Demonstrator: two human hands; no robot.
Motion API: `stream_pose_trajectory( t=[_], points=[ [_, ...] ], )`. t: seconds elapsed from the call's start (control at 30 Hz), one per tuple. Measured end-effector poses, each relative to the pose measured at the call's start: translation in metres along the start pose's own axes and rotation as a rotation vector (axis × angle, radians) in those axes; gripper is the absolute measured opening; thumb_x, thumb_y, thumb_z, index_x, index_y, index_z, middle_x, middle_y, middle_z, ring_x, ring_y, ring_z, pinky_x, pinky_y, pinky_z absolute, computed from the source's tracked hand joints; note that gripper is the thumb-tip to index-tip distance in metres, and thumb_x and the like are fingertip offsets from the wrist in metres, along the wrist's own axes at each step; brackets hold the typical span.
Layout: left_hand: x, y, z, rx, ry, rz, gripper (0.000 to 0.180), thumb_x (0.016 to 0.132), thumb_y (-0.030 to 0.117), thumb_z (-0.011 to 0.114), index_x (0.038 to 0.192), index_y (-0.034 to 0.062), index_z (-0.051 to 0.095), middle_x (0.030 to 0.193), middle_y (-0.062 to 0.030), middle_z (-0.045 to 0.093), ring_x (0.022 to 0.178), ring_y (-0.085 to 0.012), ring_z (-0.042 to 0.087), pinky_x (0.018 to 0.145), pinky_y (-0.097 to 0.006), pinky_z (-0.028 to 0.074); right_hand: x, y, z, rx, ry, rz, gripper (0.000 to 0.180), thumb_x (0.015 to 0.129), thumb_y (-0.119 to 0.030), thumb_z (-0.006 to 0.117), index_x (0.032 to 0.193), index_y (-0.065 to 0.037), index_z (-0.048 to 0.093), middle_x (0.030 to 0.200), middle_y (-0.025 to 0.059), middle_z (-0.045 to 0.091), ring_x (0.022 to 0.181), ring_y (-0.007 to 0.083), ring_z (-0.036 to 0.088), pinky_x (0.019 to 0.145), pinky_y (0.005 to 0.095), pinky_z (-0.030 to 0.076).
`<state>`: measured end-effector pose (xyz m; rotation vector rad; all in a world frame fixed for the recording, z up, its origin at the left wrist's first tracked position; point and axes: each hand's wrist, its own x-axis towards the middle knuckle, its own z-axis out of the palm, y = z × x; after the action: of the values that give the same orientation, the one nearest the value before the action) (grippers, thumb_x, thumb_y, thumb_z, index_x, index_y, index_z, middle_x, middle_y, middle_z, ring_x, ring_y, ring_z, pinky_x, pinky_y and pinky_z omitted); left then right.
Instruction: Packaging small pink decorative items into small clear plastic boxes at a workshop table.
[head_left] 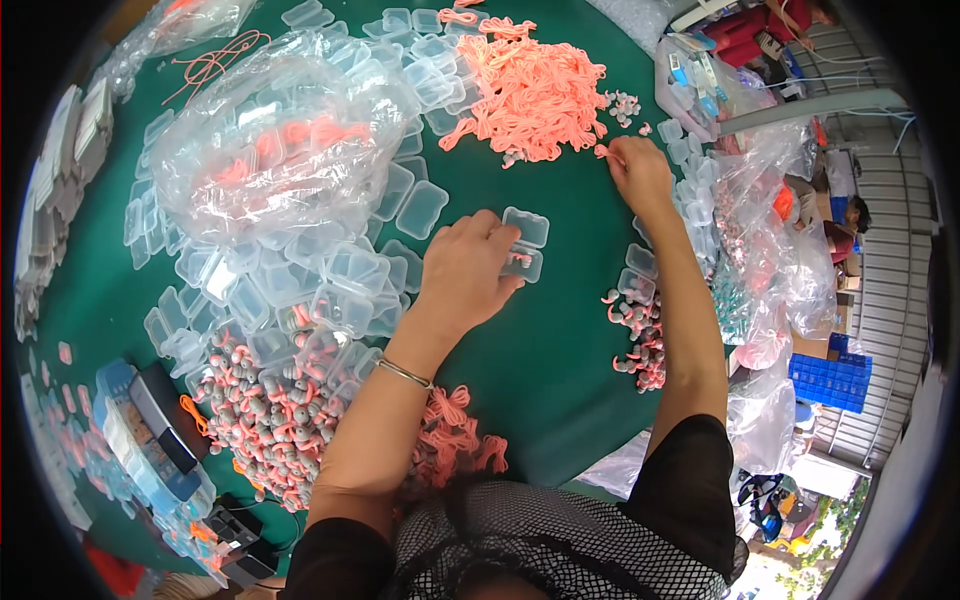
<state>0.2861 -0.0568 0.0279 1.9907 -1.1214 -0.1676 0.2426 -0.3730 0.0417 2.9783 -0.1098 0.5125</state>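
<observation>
My left hand (465, 265) grips a small clear plastic case (526, 229) near the middle of the green table. The case's lid is folded back, and a little pink piece (522, 259) lies in its near half. Farther right, the fingers of my right hand (642, 175) are pinched together; a bit of pink shows at their tips, too small to name. That hand is beside a heap of looped pink cords (540, 95) and a few small grey-and-white pieces (622, 108).
Many clear cases (422, 208) lie around a large clear bag (280, 150) at left. Piles of small grey-and-pink pieces (270, 410) sit near left and by my right forearm (640, 340). Bundled pink cords (455, 435) lie near me. Bags and a blue crate (830, 380) stand right.
</observation>
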Motion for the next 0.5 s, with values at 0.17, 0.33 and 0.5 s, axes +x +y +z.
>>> stream_pose_trajectory(
  t=[0.17, 0.33, 0.5],
  points=[
    [-0.003, 0.0, -0.002, 0.002, -0.005, -0.017, 0.048, 0.061, 0.017, 0.084, 0.104, 0.0072, 0.064, 0.098, -0.0069, 0.06, 0.093, -0.0277, 0.06, 0.077, -0.039, 0.048, -0.028, -0.087, -0.047, 0.576, 0.034, 0.276, 0.007, 0.081, -0.009, 0.071, 0.085, -0.006, 0.066, 0.077, 0.0056, 0.064, 0.071, 0.0213, 0.061, 0.064, 0.0339, 0.047],
    [-0.001, 0.002, -0.002, 0.007, -0.016, -0.026, 0.048, 0.061, 0.017, 0.084, 0.103, 0.0073, 0.065, 0.098, -0.006, 0.06, 0.094, -0.0271, 0.06, 0.078, -0.039, 0.048, -0.058, -0.147, -0.064, 0.65, 0.008, 0.149, 0.011, 0.077, -0.006, 0.073, 0.085, -0.007, 0.066, 0.078, 0.0033, 0.064, 0.073, 0.0217, 0.061, 0.068, 0.0348, 0.045],
    [-0.001, 0.002, 0.0, -0.002, -0.002, -0.024, 0.046, 0.061, 0.017, 0.084, 0.102, 0.0069, 0.065, 0.097, -0.0058, 0.06, 0.095, -0.0271, 0.06, 0.08, -0.039, 0.048, -0.068, -0.167, -0.055, 0.565, 0.074, 0.074, 0.014, 0.075, -0.007, 0.073, 0.085, -0.011, 0.065, 0.08, 0.0016, 0.063, 0.077, 0.0221, 0.059, 0.075, 0.0383, 0.04]
  ],
)
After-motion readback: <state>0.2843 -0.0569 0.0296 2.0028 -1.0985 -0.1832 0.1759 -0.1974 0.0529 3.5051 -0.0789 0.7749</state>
